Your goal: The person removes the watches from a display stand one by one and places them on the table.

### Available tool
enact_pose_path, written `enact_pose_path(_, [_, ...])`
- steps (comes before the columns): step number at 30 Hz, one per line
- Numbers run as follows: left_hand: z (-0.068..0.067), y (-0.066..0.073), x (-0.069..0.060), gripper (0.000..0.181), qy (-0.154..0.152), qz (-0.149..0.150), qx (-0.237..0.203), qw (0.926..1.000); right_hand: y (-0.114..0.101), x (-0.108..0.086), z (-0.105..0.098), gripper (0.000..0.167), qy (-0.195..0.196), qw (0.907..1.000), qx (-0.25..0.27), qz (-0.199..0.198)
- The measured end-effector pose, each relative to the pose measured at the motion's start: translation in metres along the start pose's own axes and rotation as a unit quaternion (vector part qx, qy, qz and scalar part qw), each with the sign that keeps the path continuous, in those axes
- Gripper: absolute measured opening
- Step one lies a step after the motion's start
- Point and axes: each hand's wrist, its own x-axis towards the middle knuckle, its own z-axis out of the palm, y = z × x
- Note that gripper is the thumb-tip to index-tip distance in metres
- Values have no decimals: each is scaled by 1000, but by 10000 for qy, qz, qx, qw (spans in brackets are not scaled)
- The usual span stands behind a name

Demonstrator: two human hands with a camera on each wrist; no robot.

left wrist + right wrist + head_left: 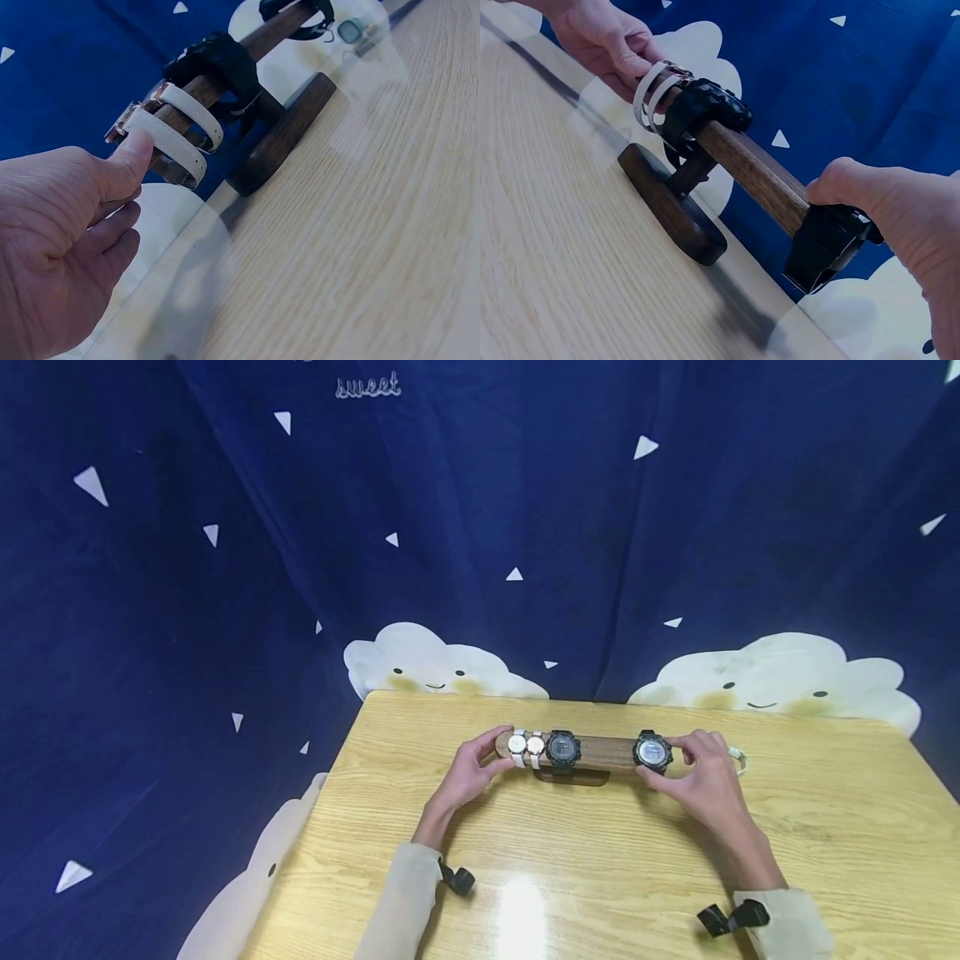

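Observation:
A wooden watch stand has a horizontal bar (607,752) on a rounded base (679,217). My left hand (474,768) is at the bar's left end, pinching a white-strapped watch (169,142), thumb on its strap and the other fingers partly hidden behind. Beside it on the bar sits a second white-strapped watch (536,745), then a chunky black watch (562,748). Towards the right end, my right hand (708,781) grips a black watch with a silvery face (652,752) between thumb and fingers. Its strap (821,251) loops around the bar.
On the wooden table (600,860), a pale watch (738,760) lies just beyond my right hand; its squarish greenish face shows in the left wrist view. A dark blue curtain (480,485) with white triangles and clouds hangs behind the table's back edge.

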Motion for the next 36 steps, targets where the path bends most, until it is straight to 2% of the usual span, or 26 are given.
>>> enact_pose_path(8, [0, 1, 1, 63, -22, -58, -21, 10000, 8, 1, -5, 54, -134, 9996, -36, 245])
enact_pose_path(14, [-1, 0, 2, 64, -11, -48, -27, 10000, 11, 4, -10, 53, -15, 9999, 88, 97])
enact_pose_path(27, [0, -1, 1, 63, -10, 23, -91, 10000, 18, 3, -15, 55, -75, 9997, 27, 236])
enact_pose_path(36, [0, -1, 0, 63, 0, -63, -82, 9999, 25, 3, -18, 54, -58, 9997, -41, 235])
